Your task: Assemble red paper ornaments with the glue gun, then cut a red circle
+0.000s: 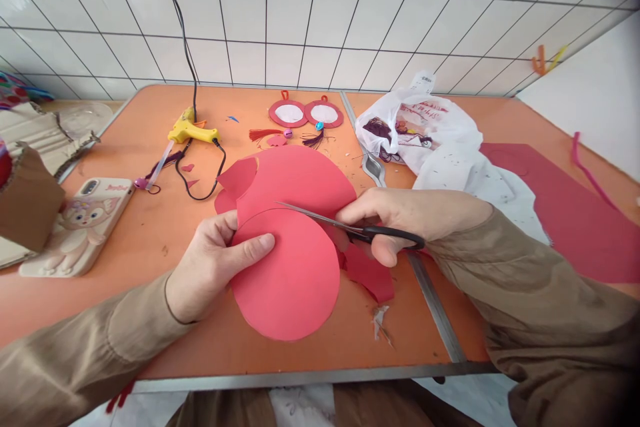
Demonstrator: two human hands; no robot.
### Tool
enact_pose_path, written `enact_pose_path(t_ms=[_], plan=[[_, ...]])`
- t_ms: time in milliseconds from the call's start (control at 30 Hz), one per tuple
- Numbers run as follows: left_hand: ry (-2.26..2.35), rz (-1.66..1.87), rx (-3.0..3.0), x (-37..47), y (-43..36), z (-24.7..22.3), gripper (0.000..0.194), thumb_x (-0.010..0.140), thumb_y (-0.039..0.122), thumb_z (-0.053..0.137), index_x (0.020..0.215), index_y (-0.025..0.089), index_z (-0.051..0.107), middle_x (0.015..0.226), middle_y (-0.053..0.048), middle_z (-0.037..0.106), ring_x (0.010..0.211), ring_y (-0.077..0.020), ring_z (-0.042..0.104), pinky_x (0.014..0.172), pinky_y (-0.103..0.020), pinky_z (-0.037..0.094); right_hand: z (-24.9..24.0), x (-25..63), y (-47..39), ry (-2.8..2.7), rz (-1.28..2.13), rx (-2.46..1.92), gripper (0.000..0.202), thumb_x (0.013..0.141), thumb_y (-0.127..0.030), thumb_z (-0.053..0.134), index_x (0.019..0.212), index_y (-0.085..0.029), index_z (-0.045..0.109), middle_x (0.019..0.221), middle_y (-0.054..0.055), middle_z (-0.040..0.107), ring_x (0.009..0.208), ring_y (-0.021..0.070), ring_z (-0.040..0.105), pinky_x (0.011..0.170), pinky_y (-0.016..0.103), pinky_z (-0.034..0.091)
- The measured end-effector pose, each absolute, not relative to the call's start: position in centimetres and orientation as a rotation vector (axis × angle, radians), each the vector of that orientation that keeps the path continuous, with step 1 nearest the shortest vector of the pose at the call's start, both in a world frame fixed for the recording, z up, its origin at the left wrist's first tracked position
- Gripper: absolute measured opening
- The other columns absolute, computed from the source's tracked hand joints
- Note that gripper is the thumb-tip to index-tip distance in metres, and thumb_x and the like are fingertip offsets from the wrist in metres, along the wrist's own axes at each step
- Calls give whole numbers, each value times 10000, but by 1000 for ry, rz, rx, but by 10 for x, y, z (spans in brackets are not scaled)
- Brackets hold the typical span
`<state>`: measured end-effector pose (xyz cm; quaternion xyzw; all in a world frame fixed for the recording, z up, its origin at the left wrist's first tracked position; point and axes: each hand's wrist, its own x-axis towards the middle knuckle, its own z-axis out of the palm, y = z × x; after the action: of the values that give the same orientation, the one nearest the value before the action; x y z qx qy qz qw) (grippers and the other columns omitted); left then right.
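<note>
My left hand (pixel 215 263) pinches a sheet of red paper (pixel 290 273) at its left side, with the thumb lying on top of a large round part. In my right hand (pixel 385 220) is a pair of scissors (pixel 367 232) with black handles. The scissor blades lie across the paper, pointing left along the upper edge of the round part. Beyond that edge the rest of the red sheet bends upward and away. Red paper offcuts (pixel 370 273) lie beneath and to the right, partly hidden by the paper and my right hand.
A yellow glue gun (pixel 195 128) with a black cord lies at the back left, near a phone (pixel 83 227) and a cardboard box (pixel 33 193). Two red rings (pixel 287 113) with white centres and tassels sit at the back. A white plastic bag (pixel 440 127) and red card (pixel 575 227) are right.
</note>
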<state>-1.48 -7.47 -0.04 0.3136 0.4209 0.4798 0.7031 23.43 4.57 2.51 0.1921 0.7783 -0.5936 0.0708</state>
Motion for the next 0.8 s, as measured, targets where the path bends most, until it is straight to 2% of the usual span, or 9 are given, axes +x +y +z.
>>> enact_pose_path(t_ms=[133,367,800], plan=[[925,1056,703,-15,-75,-1,88,769,239,826,838,189,801,769,-44,803,655,-180,757,594,-228,626,26,234,45,2309,-1788,589,605,729,-721,705,706,-146,519,616,-29,506,539,80,446,486,213,320],[937,1054,703,-14,-73,-1,122,759,255,835,841,173,797,758,-54,800,655,-191,757,589,-238,625,23,234,47,2301,-1797,599,598,725,-714,715,711,-145,530,584,-30,521,515,87,472,469,210,323],[1044,1044,739,-14,-74,2,201,716,308,856,836,164,782,801,-82,808,678,-244,755,589,-299,608,21,235,46,2316,-1836,599,563,718,-671,751,708,-157,522,544,-68,451,484,59,390,432,193,268]])
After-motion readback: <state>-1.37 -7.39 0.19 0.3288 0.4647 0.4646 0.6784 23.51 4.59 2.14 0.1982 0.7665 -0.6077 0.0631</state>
